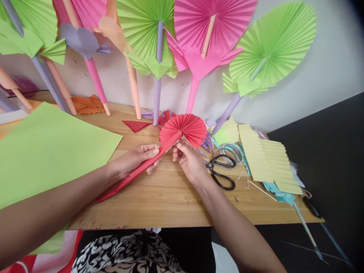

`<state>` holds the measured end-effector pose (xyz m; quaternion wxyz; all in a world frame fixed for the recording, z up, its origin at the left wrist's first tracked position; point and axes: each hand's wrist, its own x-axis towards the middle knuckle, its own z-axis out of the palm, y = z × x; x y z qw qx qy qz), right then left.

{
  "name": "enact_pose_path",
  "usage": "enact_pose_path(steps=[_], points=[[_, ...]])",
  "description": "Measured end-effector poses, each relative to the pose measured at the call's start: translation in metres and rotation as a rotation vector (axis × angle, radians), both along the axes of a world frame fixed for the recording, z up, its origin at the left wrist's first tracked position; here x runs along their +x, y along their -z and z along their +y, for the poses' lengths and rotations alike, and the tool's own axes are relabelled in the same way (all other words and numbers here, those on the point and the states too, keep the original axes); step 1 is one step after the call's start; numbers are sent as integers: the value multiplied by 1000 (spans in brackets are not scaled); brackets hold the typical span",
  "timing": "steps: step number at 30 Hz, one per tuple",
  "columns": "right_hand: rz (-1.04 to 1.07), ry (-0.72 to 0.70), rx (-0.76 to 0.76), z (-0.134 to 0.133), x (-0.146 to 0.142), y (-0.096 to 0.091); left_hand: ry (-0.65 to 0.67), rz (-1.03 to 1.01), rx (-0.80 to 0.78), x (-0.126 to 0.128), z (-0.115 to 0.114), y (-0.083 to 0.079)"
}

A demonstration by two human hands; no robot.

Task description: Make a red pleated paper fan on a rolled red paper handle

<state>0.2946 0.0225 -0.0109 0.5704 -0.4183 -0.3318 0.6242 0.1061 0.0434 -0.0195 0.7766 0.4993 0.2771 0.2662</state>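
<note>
A small red pleated paper fan [190, 125] is spread above the wooden table, joined at its centre to a folded red paper strip [136, 171]. My left hand [139, 153] is closed around the strip, thumb on top and fingertips beneath. The strip slants down to the left. Close under the fan's centre, my right hand [190, 161] has thumb and fingers pinched at the strip's upper edge. A thin white edge shows there, and what it is I cannot make out.
Black-handled scissors [223, 167] lie right of my hands, by a clear tape roll [234, 151] and yellow pleated paper [264, 159]. A large green sheet [57, 151] covers the left. Finished green and pink fans [213, 30] lean on the wall behind. A red scrap [136, 126] lies nearby.
</note>
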Motion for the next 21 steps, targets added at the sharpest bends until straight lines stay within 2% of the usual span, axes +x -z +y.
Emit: enact_pose_path(steps=[3, 8, 13, 21], points=[[-10, -24, 0, -1, 0, 1, -15, -30, -25, 0, 1, 0], [-117, 41, 85, -3, 0, -1, -58, -57, -13, 1, 2, 2], [-158, 117, 75, -2, -1, -2, -84, -35, -3, 2, 1, 4], [-172, 122, 85, -1, -2, -3, -111, 16, 30, 2, -1, 0]])
